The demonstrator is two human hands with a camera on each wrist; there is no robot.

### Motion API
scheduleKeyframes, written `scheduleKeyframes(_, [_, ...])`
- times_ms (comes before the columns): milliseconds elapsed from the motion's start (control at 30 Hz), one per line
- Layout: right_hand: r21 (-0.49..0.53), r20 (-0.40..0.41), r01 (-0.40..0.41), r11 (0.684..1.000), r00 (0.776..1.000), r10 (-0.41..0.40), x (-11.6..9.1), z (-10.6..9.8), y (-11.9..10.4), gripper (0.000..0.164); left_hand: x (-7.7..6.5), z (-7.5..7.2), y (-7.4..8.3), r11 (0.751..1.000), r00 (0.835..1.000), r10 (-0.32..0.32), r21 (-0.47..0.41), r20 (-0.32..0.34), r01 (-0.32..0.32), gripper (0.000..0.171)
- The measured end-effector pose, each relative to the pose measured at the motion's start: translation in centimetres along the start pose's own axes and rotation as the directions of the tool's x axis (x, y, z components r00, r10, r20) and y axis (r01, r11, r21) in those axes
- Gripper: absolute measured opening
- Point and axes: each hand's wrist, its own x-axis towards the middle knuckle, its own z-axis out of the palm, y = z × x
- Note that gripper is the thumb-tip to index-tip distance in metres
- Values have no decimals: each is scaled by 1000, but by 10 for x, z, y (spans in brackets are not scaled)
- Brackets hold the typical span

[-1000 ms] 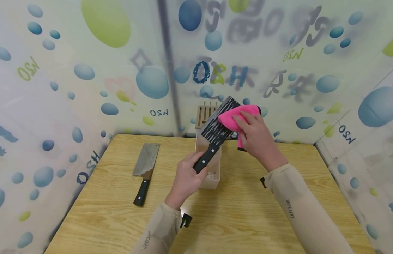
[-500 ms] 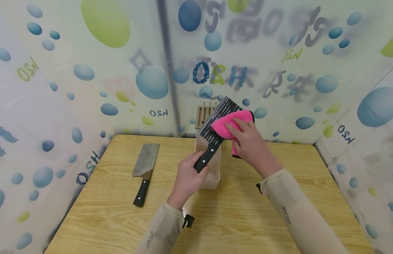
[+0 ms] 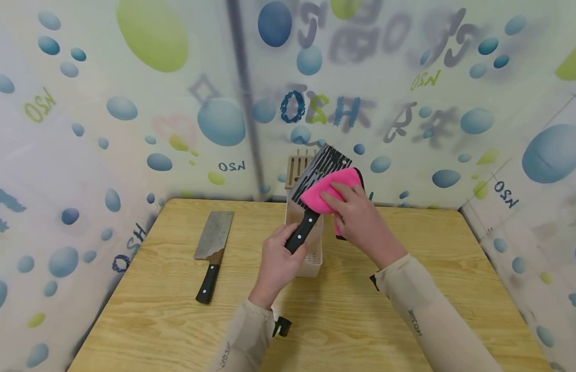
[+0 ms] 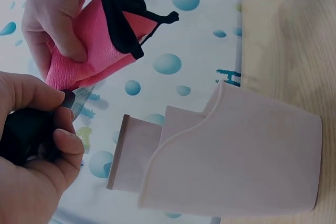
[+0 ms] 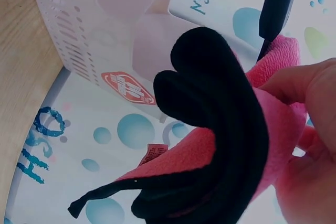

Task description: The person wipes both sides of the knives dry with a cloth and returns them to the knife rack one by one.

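Note:
My left hand (image 3: 279,260) grips the black riveted handle of a cleaver (image 3: 322,168), whose dark streaked blade points up and away to the right. Folded pink cloth (image 3: 332,190) with black edging lies over the lower blade near the handle. My right hand (image 3: 362,219) pinches that cloth, fingers on its top face in the head view and thumb against it in the left wrist view (image 4: 89,45). Behind the cleaver stands a beige knife holder (image 3: 310,266) with a slotted top, partly hidden by blade and hand. Its smooth side shows large in the left wrist view.
A second cleaver (image 3: 213,243) with a grey, stained blade and black handle lies on the wooden table (image 3: 144,310) at the left. Patterned sheeting (image 3: 385,88) rises along the table's back and both sides. The holder's perforated wall (image 5: 73,30) shows in the right wrist view.
My right hand has slid the pink cloth down the blade, leftward and nearer to the handle. The upper blade is now uncovered. My left hand and the second cleaver stay nearly in place.

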Motion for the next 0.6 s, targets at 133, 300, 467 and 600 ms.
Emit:
scheduleKeyframes(133, [4, 2, 47, 999, 999, -47, 0, -1, -3, 46, 0, 0, -2, 1000, 1000, 3, -9, -7, -3, 28])
scheduleKeyframes(300, [2, 8, 94, 996, 995, -94, 0, -3, -7, 45, 1, -1, -3, 1000, 1000, 9, -13, -17, -9, 27])
scheduleKeyframes(467, [-28, 15, 93, 995, 996, -93, 1, -4, -8, 46, 1, -1, -3, 1000, 999, 24, -6, -24, -24, 27])
scheduleKeyframes(600, [-58, -3, 91, 994, 996, -91, 5, -5, -7, 46, 1, -1, -1, 1000, 999, 25, -9, -25, -25, 28])
